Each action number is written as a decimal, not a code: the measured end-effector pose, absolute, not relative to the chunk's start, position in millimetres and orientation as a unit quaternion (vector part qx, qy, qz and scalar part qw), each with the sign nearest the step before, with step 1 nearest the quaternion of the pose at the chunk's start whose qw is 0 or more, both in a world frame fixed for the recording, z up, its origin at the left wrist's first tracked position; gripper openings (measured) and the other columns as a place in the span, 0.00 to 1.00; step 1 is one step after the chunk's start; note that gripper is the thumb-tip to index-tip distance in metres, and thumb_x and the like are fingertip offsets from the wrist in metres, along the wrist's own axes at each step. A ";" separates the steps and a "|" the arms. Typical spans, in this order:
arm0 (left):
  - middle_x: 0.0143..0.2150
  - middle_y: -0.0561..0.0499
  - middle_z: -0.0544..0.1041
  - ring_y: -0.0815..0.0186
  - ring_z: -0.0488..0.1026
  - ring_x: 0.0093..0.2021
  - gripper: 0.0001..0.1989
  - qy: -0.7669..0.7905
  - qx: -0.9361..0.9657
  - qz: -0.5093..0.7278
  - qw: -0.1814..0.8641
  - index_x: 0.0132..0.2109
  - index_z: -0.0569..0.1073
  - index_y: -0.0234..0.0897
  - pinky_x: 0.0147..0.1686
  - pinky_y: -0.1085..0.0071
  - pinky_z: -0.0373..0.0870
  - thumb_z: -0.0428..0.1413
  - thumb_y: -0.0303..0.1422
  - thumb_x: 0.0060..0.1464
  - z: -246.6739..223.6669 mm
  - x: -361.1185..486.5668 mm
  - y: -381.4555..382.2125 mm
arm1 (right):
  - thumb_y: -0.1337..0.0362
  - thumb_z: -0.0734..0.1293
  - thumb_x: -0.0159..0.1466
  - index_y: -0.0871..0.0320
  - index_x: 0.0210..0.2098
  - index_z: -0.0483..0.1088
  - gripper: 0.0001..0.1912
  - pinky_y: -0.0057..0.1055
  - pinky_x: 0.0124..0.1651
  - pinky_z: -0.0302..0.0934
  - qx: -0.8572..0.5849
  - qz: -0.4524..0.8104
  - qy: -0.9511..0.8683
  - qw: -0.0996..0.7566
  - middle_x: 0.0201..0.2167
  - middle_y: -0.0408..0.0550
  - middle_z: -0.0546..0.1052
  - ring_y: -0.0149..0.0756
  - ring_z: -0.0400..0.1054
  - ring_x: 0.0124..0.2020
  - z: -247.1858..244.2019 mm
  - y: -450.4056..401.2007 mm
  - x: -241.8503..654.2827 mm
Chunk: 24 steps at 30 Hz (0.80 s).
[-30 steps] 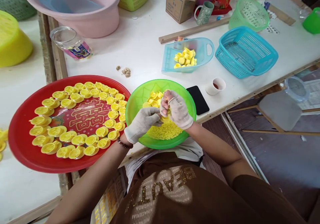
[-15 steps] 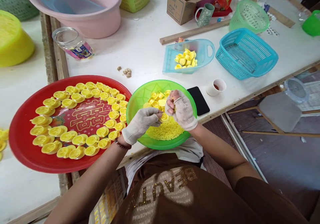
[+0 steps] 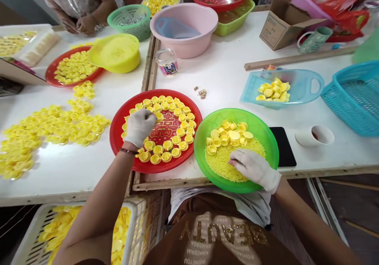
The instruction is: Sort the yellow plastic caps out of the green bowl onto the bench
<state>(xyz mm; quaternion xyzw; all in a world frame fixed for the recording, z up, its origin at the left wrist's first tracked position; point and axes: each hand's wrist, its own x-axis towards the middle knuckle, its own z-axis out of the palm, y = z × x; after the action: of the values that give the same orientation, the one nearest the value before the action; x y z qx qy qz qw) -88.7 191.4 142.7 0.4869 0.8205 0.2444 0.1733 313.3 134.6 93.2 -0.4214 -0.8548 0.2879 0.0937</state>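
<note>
My left hand, in a white fingerless glove, is over the red tray. Its closed fingertips hold a small yellow plastic cup. Rings of similar cups line the tray around a printed red-and-gold pattern. My right hand, gloved the same way, is down in the green bowl. Its fingers are drawn together at the yellow granules; what they pinch is hidden. Loose yellow cups and discs lie at the back of the bowl.
A blue scoop with yellow pieces, a black tablet, a paper cup and a blue basket stand right. Finished-looking yellow pieces spread left. Behind are a clear jar and pink basin; another person's hands are far left.
My hands, together over the green bowl before, are now apart. The left moved left over the red tray with a yellow cup; the right lowered to the granules. The view turned left.
</note>
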 end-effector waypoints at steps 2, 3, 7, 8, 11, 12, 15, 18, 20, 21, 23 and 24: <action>0.31 0.45 0.78 0.52 0.77 0.40 0.06 0.840 0.506 0.168 0.101 0.29 0.73 0.38 0.42 0.60 0.72 0.55 0.31 0.53 136.6 -120.1 202.1 | 0.63 0.63 0.69 0.47 0.33 0.71 0.08 0.48 0.44 0.68 -0.405 0.260 -0.875 0.062 0.34 0.49 0.77 0.48 0.72 0.38 92.8 132.8 310.4; 0.31 0.44 0.78 0.51 0.77 0.40 0.07 0.845 0.512 0.132 0.082 0.28 0.71 0.38 0.42 0.59 0.71 0.54 0.31 0.53 134.1 -130.6 207.8 | 0.64 0.64 0.69 0.48 0.33 0.71 0.08 0.47 0.44 0.67 -0.401 0.252 -0.879 0.057 0.34 0.49 0.77 0.48 0.72 0.38 94.0 133.1 309.1; 0.35 0.40 0.79 0.48 0.77 0.48 0.11 0.861 0.503 0.040 0.071 0.25 0.67 0.37 0.47 0.56 0.69 0.52 0.32 0.54 131.4 -146.5 226.6 | 0.64 0.63 0.71 0.51 0.35 0.72 0.09 0.45 0.46 0.66 -0.398 0.237 -0.884 0.060 0.35 0.51 0.78 0.47 0.72 0.40 103.9 139.1 305.2; 0.35 0.41 0.79 0.48 0.77 0.50 0.11 0.863 0.499 0.026 0.073 0.25 0.66 0.36 0.49 0.56 0.69 0.52 0.33 0.55 132.1 -147.1 229.7 | 0.64 0.62 0.71 0.52 0.36 0.73 0.09 0.44 0.47 0.66 -0.398 0.231 -0.886 0.054 0.36 0.51 0.78 0.46 0.72 0.40 106.7 140.7 303.6; 0.37 0.43 0.77 0.47 0.75 0.52 0.09 0.865 0.495 -0.005 0.077 0.29 0.68 0.32 0.51 0.53 0.69 0.54 0.33 0.53 134.4 -145.0 235.9 | 0.65 0.60 0.73 0.56 0.41 0.74 0.11 0.40 0.46 0.65 -0.401 0.204 -0.893 0.013 0.38 0.52 0.78 0.44 0.72 0.41 113.1 145.6 293.2; 0.38 0.43 0.76 0.46 0.74 0.52 0.08 0.863 0.501 0.000 0.065 0.31 0.69 0.31 0.51 0.51 0.69 0.55 0.33 0.54 135.4 -141.4 236.6 | 0.66 0.59 0.73 0.57 0.44 0.74 0.12 0.39 0.45 0.64 -0.401 0.191 -0.896 -0.004 0.39 0.53 0.78 0.43 0.72 0.41 113.9 147.6 287.3; 0.40 0.46 0.75 0.49 0.73 0.50 0.10 0.818 0.566 0.104 0.014 0.37 0.73 0.34 0.52 0.53 0.69 0.54 0.37 0.59 142.4 -112.5 229.1 | 0.71 0.57 0.72 0.57 0.53 0.72 0.16 0.37 0.38 0.62 -0.384 0.150 -0.909 -0.054 0.41 0.53 0.77 0.43 0.73 0.39 111.7 154.4 265.8; 0.36 0.47 0.77 0.57 0.74 0.42 0.11 0.706 0.671 0.222 0.045 0.35 0.75 0.37 0.46 0.62 0.68 0.53 0.37 0.61 155.3 -52.9 202.3 | 0.73 0.57 0.71 0.58 0.53 0.72 0.17 0.37 0.34 0.61 -0.363 0.134 -0.915 -0.110 0.42 0.55 0.78 0.45 0.75 0.38 105.4 158.1 249.7; 0.32 0.49 0.76 0.62 0.73 0.35 0.12 0.639 0.716 0.238 0.150 0.33 0.75 0.37 0.40 0.66 0.68 0.50 0.34 0.61 161.0 -5.6 181.0 | 0.74 0.59 0.70 0.60 0.49 0.73 0.14 0.36 0.36 0.62 -0.366 0.140 -0.912 -0.118 0.40 0.55 0.79 0.45 0.76 0.39 102.0 157.3 249.1; 0.30 0.50 0.76 0.63 0.72 0.33 0.12 0.610 0.728 0.237 0.205 0.34 0.76 0.37 0.37 0.68 0.67 0.49 0.33 0.62 161.4 16.4 172.1 | 0.73 0.59 0.70 0.60 0.47 0.73 0.12 0.36 0.38 0.63 -0.370 0.145 -0.913 -0.099 0.38 0.54 0.79 0.44 0.76 0.38 100.9 156.0 252.3; 0.29 0.50 0.76 0.64 0.72 0.31 0.14 0.581 0.737 0.226 0.261 0.35 0.77 0.37 0.35 0.69 0.66 0.50 0.36 0.64 157.8 51.6 160.5 | 0.70 0.60 0.72 0.60 0.45 0.73 0.10 0.35 0.40 0.65 -0.373 0.150 -0.915 -0.008 0.37 0.52 0.79 0.41 0.75 0.38 100.5 152.6 264.2; 0.29 0.50 0.76 0.64 0.71 0.31 0.14 0.573 0.738 0.221 0.280 0.36 0.77 0.37 0.34 0.69 0.65 0.51 0.37 0.64 154.3 63.6 157.7 | 0.68 0.59 0.73 0.59 0.43 0.73 0.10 0.36 0.42 0.65 -0.373 0.146 -0.915 0.052 0.36 0.52 0.78 0.41 0.74 0.37 100.9 150.6 271.6</action>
<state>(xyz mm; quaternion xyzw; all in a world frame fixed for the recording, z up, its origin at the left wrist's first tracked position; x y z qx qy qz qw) 63.6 157.7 154.3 0.7376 0.5732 0.2208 0.2804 271.6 150.6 100.9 -0.3726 -0.9149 0.1461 0.0522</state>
